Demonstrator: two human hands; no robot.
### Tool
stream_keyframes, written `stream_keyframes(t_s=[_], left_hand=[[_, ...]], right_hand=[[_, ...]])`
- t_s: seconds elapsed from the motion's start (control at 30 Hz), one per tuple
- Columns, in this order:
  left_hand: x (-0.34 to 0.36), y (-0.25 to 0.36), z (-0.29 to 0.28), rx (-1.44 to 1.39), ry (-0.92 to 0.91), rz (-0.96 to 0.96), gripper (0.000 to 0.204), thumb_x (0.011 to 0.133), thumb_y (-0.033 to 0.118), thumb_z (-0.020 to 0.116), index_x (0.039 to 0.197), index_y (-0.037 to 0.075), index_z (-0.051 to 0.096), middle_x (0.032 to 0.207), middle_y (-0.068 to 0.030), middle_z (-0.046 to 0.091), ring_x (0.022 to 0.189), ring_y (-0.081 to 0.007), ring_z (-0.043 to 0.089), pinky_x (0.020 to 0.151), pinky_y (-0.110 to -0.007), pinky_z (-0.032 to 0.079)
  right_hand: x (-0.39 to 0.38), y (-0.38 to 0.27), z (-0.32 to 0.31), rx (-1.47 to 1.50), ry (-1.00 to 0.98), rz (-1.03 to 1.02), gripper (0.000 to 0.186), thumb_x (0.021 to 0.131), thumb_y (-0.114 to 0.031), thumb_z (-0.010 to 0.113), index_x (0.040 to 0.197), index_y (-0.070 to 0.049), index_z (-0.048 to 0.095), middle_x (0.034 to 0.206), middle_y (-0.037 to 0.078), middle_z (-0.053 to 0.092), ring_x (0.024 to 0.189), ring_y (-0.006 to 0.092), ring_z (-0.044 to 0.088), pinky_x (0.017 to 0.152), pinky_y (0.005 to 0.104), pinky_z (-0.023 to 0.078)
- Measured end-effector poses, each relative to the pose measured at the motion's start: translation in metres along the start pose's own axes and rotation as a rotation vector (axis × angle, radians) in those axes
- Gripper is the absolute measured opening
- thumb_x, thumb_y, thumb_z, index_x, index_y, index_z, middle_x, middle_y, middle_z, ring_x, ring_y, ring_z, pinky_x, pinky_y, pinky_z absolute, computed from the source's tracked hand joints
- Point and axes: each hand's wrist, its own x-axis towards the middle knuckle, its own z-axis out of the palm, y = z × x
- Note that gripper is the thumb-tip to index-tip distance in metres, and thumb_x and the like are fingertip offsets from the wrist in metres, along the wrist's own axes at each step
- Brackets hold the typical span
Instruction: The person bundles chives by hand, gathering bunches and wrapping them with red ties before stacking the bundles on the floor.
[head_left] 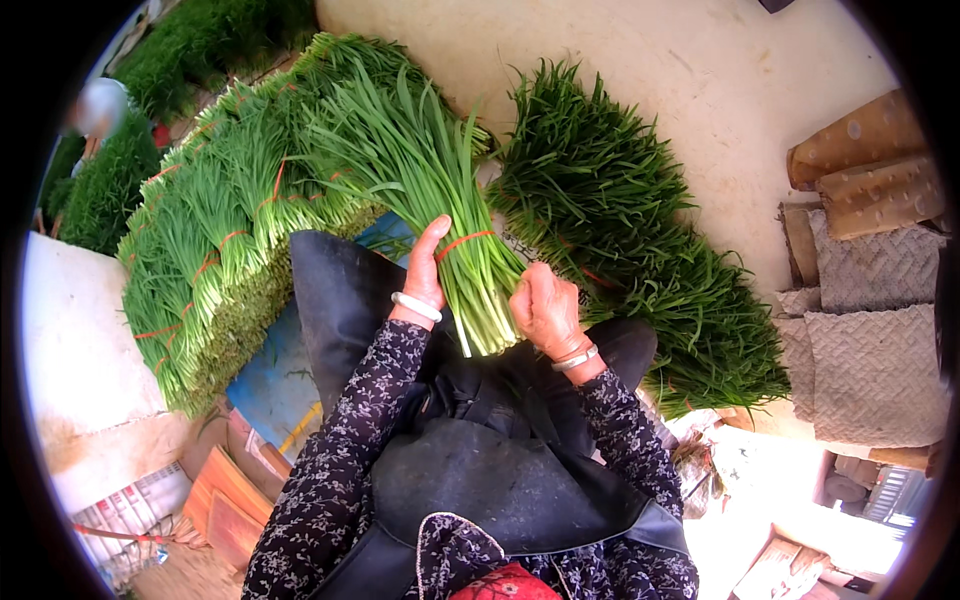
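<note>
A bunch of garlic chives [420, 170], tied with a red band [463, 243], slants over my lap. Its green leaves point away from me and its pale cut stems toward me. My left hand [427, 262] grips the bunch from its left side, thumb up beside the band, the other fingers hidden behind the stems. At the right edge of the pale stems, my right hand [548, 312] is closed with its fingers curled in. What it pinches there, if anything, is hidden. A black apron [470, 480] covers my lap beneath the bunch.
Banded chive bunches [235, 235] are stacked in a curved pile at the left. Darker chives [610, 190] lie heaped to the right. Beyond them are grey textured mats [875, 350] and brown folded sheets [875, 165]. A blue surface [275, 370] shows beside my left knee.
</note>
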Motion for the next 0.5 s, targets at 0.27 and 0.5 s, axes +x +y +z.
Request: stream_keyframes(t_s=[0.27, 0.5], left_hand=[[0.003, 0.000, -0.004, -0.115, -0.011, -0.067, 0.051, 0.088, 0.041, 0.066, 0.121, 0.003, 0.058, 0.108, -0.0151, 0.068, 0.092, -0.0275, 0.068, 0.084, -0.043, 0.057], [0.016, 0.023, -0.021, -0.075, 0.018, 0.105, 0.054, 0.089, 0.045, 0.063, 0.119, 0.001, 0.059, 0.105, -0.0146, 0.069, 0.090, -0.0273, 0.068, 0.083, -0.041, 0.058]], right_hand=[[0.011, -0.013, -0.016, 0.187, 0.018, -0.115, 0.018, 0.071, -0.001, 0.061, 0.088, -0.002, 0.054, 0.079, 0.015, 0.055, 0.070, 0.0354, 0.058, 0.061, 0.0426, 0.049], [-0.055, -0.025, -0.076, 0.179, -0.284, -0.276, 0.024, 0.065, -0.005, 0.065, 0.085, 0.000, 0.054, 0.080, 0.015, 0.053, 0.070, 0.0344, 0.055, 0.062, 0.0429, 0.049]])
